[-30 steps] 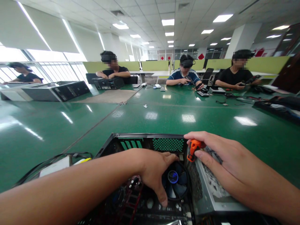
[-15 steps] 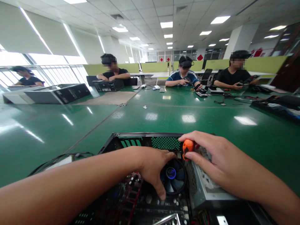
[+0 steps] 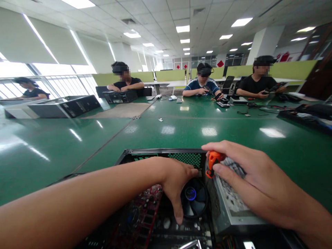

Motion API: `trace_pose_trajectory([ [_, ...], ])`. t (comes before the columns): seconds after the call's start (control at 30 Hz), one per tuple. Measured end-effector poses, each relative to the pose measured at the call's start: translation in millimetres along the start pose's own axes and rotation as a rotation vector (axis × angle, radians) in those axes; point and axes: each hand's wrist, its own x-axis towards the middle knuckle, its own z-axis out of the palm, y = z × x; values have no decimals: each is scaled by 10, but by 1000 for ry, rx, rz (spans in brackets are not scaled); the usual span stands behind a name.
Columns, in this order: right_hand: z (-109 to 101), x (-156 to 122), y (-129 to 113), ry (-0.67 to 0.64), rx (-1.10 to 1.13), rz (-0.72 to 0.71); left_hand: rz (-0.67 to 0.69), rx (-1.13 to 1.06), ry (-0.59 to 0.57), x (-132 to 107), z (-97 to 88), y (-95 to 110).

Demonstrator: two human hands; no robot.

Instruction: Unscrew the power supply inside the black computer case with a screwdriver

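My left hand (image 3: 173, 180) curves round the left side of a black cooling fan (image 3: 191, 194) with a blue hub. Its thumb lies along the fan's near left edge, and the fingers reach past the far edge. My right hand (image 3: 250, 176) pinches the orange handle of a screwdriver (image 3: 213, 162) between thumb and forefinger, above the gap between fan and power supply. The screwdriver's shaft is hidden. Both hands are inside or over an open black computer case (image 3: 166, 151). A metal power supply (image 3: 233, 219) sits below my right hand.
A red circuit board (image 3: 149, 211) stands left of the fan. Across the green table (image 3: 145, 138) several people sit with computer parts. Another computer case (image 3: 75, 105) lies at the far left, and a tray of parts (image 3: 308, 119) is at the right.
My right hand and the screwdriver have moved slightly right, the handle now leaning more. My left hand remains round the fan, and the view has shifted a little.
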Motion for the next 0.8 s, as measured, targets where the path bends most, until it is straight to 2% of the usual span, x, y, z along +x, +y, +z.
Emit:
trace_pose_trajectory([
  [0.1, 53, -16, 23, 46, 26, 7, 18, -4, 2, 1, 53, -106],
  [0.27, 104, -19, -1, -120, 49, -86, 52, -22, -1, 36, 124, -197],
  [0.47, 164, -9, -19, -245, 35, -64, 92, -63, -6, 66, 201, -286],
  [0.63, 244, -19, -28, -224, -25, -51, 79, -57, -6, 44, 246, -315],
  [0.8, 263, -1, -76, -184, -31, -96, 64, -32, 11, 48, 256, -317],
])
